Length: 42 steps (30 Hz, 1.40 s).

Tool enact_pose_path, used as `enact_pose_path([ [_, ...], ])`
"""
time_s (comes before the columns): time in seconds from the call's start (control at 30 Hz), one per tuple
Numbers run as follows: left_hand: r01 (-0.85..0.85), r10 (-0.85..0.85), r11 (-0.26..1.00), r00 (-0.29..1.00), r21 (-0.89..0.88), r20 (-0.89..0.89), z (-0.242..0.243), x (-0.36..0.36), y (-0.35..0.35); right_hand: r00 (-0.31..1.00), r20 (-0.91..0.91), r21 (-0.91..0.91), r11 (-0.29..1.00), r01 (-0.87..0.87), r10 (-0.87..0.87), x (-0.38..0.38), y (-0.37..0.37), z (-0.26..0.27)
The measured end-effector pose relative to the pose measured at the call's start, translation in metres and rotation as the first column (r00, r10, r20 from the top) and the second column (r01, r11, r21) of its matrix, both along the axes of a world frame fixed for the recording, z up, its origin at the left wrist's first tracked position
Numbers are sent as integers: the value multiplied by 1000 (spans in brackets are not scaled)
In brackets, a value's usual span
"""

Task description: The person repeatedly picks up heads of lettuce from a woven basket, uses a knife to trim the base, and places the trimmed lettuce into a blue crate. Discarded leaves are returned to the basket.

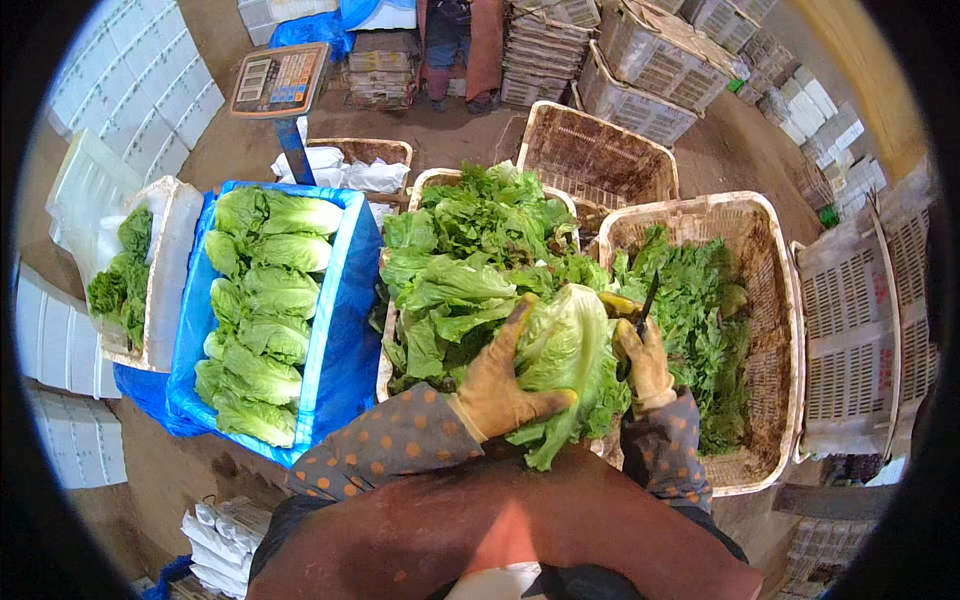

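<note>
A head of romaine lettuce (570,352) is upright in front of me, its pale base pointing away. My gloved left hand (502,375) holds it from the left, thumb and fingers spread round its leaves. My gloved right hand (641,352) is at its right side, gripping a knife (650,296) whose dark blade points up and away. Under and beyond the hands, more leafy lettuce (465,292) heaps over a plastic crate (439,177). To the left, trimmed romaine heads (274,300) lie in two columns in a box lined with blue plastic (345,300).
At right, a dirty plastic crate (784,300) holds loose green leaves (705,337). Behind it is another crate (600,150). A scale display (279,79) stands at back left, near a foam box (169,277) with greens. A person (450,52) stands at the back among stacked crates.
</note>
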<state>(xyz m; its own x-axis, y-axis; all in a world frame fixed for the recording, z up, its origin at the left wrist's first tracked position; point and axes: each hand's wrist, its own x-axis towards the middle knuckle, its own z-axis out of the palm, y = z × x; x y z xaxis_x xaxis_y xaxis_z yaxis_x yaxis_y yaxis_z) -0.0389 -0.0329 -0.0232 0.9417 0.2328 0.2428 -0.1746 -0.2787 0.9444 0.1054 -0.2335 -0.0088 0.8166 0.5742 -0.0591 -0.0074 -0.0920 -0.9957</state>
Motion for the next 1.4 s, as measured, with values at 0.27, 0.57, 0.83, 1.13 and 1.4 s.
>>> enact_pose_path([
  [0.27, 132, -131, 991, 981, -4, -144, 32, 4, 43, 987, 143, 136, 987, -87, 67, -34, 42, 28],
  [0.57, 477, -624, 498, 777, -724, 83, -3, 5, 19, 965, -131, 101, 971, -214, 227, -35, 30, 37],
  [0.83, 438, -663, 458, 748, -774, 31, -6, -9, 12, 924, -153, 26, 936, -351, 351, 56, -3, 49],
  [1.13, -86, 74, 985, 993, 147, 89, -4, 16, 40, 973, -42, -98, 968, -230, 227, -10, 8, -3],
  [1.4, -203, 198, 978, 976, 52, 86, -52, -56, 98, 893, -342, -350, 842, -410, 292, -29, 102, -105],
])
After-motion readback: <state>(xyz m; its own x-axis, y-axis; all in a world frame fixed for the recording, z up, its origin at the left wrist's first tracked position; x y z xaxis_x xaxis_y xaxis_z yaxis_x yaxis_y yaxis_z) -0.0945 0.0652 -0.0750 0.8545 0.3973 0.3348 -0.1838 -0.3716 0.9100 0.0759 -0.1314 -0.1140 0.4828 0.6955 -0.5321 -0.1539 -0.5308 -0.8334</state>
